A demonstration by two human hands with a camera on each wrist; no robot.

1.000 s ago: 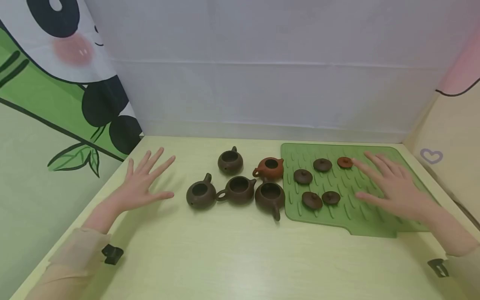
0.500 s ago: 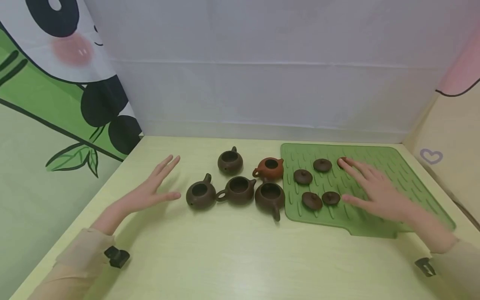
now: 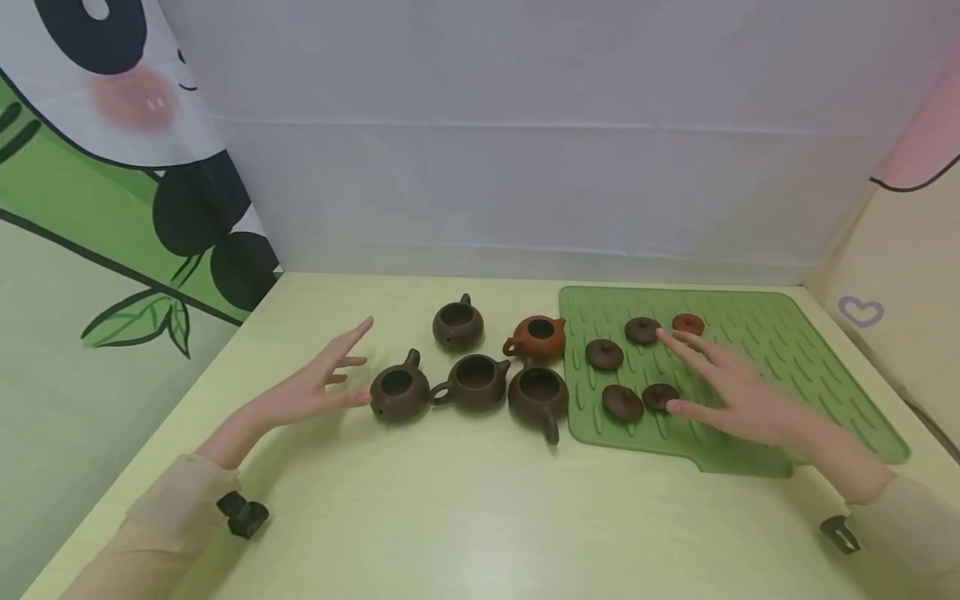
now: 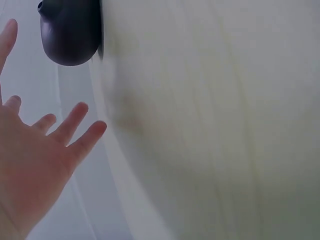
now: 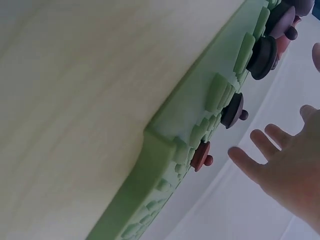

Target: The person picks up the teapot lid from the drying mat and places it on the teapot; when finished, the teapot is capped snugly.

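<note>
While spread, left fingers point(image 3: 351, 337) near leftmost teapot point(image 3: 405, 404), right fingers point(image 3: 688, 355) near lid point(image 3: 659, 396), roomy tabletop point(image 3: 495, 508) past mat edge point(image 3: 633, 447)

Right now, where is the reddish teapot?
In the head view, the reddish teapot sits by the left edge of the green mat, just beyond a dark teapot.

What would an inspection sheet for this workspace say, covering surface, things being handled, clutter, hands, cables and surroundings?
Surface: pale tabletop, with a green mat at the right.
Job's things: five lidless teapots left of the mat, four dark, one reddish; five lids on it, four dark, one reddish.
Clutter: nothing seen.
Left hand: beside the leftmost teapot, holding nothing.
Right hand: over the mat near the lids, holding nothing.
Cables: nothing seen.
Surroundings: pale sheet behind, cartoon panel at left.
</note>
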